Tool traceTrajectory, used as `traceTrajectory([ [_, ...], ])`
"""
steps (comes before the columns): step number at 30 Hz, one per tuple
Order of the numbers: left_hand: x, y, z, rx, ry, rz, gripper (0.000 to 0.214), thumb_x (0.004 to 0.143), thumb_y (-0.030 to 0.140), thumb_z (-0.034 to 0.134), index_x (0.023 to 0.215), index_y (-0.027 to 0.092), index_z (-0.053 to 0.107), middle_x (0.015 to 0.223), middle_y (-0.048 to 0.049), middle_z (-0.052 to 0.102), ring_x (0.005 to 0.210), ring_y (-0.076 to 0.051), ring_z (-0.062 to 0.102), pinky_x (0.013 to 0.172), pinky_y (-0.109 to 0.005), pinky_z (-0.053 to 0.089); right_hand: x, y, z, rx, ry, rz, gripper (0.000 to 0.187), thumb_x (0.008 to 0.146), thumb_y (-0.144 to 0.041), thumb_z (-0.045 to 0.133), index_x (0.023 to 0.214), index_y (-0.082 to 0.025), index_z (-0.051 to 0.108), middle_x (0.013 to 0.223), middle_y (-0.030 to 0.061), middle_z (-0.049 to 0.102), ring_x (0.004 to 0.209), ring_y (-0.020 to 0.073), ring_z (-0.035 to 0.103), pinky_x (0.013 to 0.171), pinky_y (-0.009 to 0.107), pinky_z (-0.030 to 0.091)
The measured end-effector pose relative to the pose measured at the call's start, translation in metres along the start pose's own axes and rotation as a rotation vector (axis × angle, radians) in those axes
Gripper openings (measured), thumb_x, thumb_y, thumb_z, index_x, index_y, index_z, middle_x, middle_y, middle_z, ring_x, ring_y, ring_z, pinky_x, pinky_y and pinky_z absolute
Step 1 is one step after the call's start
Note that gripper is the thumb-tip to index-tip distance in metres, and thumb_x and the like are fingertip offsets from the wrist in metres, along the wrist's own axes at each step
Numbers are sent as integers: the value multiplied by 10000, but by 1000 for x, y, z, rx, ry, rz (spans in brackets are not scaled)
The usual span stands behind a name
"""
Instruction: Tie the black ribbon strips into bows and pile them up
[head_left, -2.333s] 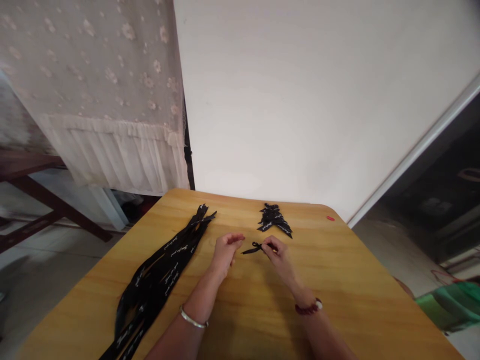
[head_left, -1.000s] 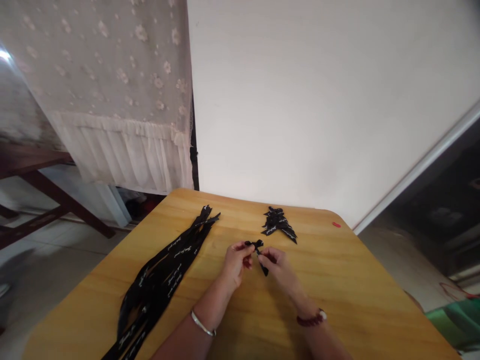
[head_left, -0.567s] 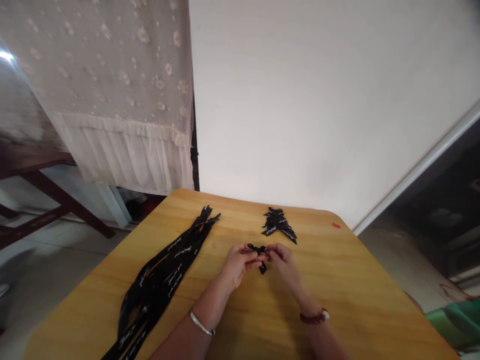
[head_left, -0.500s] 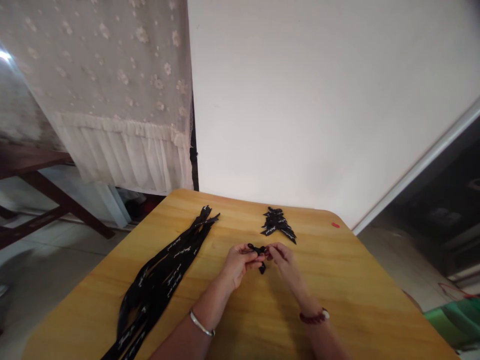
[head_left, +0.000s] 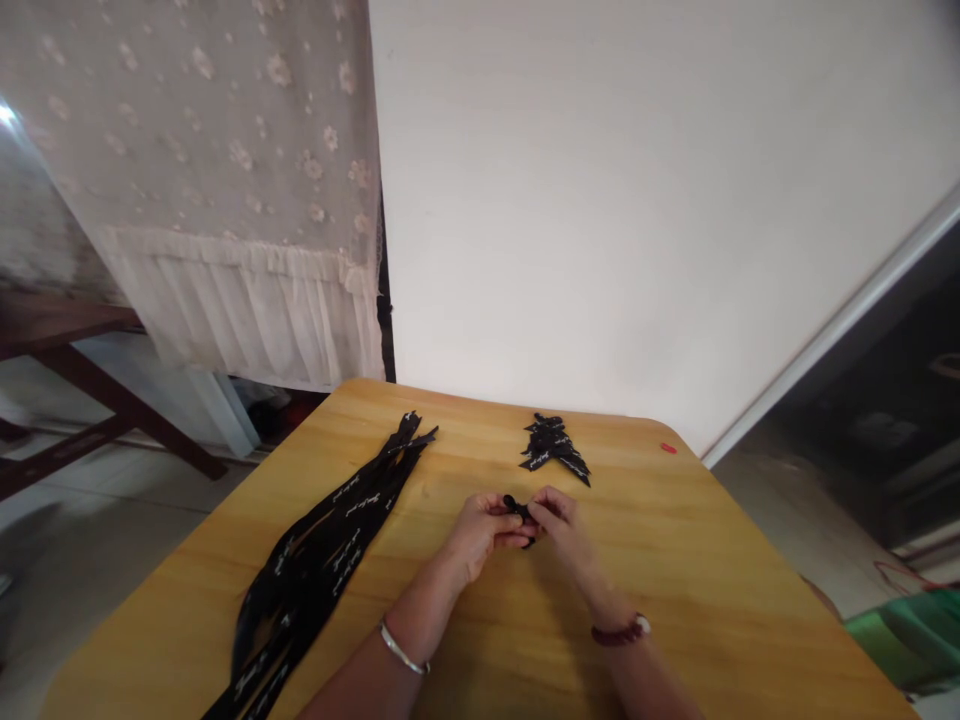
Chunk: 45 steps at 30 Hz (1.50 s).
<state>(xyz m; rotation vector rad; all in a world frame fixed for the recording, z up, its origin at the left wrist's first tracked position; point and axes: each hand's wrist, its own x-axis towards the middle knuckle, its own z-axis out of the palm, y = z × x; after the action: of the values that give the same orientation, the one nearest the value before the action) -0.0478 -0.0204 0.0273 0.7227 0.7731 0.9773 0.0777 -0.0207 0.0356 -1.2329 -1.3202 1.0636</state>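
the left hand (head_left: 478, 530) and right hand (head_left: 564, 526) hold a small knotted black ribbon (head_left: 519, 510) pinched tight between their fingers (head_left: 496, 506), over the yellow wooden table (head_left: 675, 580), just below a small heap of black printed ribbon pieces (head_left: 553, 447).

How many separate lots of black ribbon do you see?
3: long strips at left, a small heap farther ahead, and a small piece between the left hand and right hand.

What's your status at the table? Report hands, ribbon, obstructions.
Left hand and right hand pinching small black ribbon piece. Long printed ribbon strips off to left, not touching. Ribbon pile ahead, apart.
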Motion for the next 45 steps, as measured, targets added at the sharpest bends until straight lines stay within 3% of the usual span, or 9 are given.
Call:
traceTrajectory([
  [3, -1, 0, 1, 33, 23, 12, 164, 530, 127, 647, 666, 87, 562, 642, -73, 636, 598, -166, 611, 537, -237, 472, -2, -2, 2, 22, 13, 29, 168, 624, -265, 514, 504, -179, 434, 467, -56, 402, 458, 93, 405, 431, 206, 319],
  [8, -1, -2, 2, 80, 94, 50, 258, 497, 136, 659, 678, 125, 476, 599, -43, 635, 533, -166, 602, 482, -253, 467, -5, -8, 3, -84, -79, -97, 98, 611, -246, 567, 647, -178, 507, 632, -18, 509, 587, 123, 475, 506, 221, 373],
  [12, 1, -3, 4, 148, 90, 72, 327, 471, 145, 670, 678, 146, 417, 561, -25, 627, 464, -167, 583, 441, -274, 464, -4, -6, 2, -142, -76, -142, 85, 607, -217, 559, 569, -179, 493, 559, -33, 483, 555, 118, 456, 516, 226, 367],
  [19, 1, -5, 4, 165, -6, 75, 323, 481, 142, 656, 693, 147, 412, 540, -16, 616, 502, -188, 601, 455, -269, 464, -5, -2, 3, 196, -139, 132, 134, 605, -262, 577, 543, -165, 508, 467, -49, 460, 413, 76, 399, 400, 201, 310],
  [25, 1, -1, 0, 89, 14, 63, 294, 516, 148, 651, 752, 119, 478, 681, -81, 644, 579, -183, 614, 511, -260, 475, -2, -2, -5, 238, 82, 216, 312, 613, -468, 563, 641, -157, 585, 672, 33, 589, 617, 148, 530, 510, 241, 401],
  [31, 0, 3, -1, 67, -16, 68, 266, 533, 159, 653, 763, 101, 532, 707, -89, 642, 615, -179, 614, 531, -237, 475, -1, -8, -12, 126, -122, 79, 204, 598, -354, 613, 589, -156, 560, 554, -16, 544, 526, 109, 493, 499, 222, 369],
  [34, 0, 3, 1, 55, -8, 56, 268, 559, 214, 643, 769, 100, 521, 654, -81, 634, 591, -192, 616, 513, -252, 477, -1, -7, -11, 75, -149, 20, 168, 621, -290, 592, 551, -152, 527, 502, -36, 503, 487, 91, 454, 483, 217, 350],
  [39, 4, -2, 1, 34, 72, 77, 231, 627, 306, 578, 710, 116, 477, 596, -68, 621, 493, -188, 604, 451, -262, 473, 0, -3, -6, 62, -114, -21, 160, 626, -254, 565, 530, -163, 474, 471, -49, 474, 474, 91, 442, 470, 213, 332],
  [45, 5, -4, 2, -17, 94, 93, 206, 651, 297, 556, 689, 113, 470, 581, -72, 619, 519, -181, 609, 448, -235, 470, 1, 6, 4, 33, 32, -3, 156, 641, -260, 517, 540, -175, 434, 475, -52, 444, 468, 92, 424, 444, 208, 315],
])
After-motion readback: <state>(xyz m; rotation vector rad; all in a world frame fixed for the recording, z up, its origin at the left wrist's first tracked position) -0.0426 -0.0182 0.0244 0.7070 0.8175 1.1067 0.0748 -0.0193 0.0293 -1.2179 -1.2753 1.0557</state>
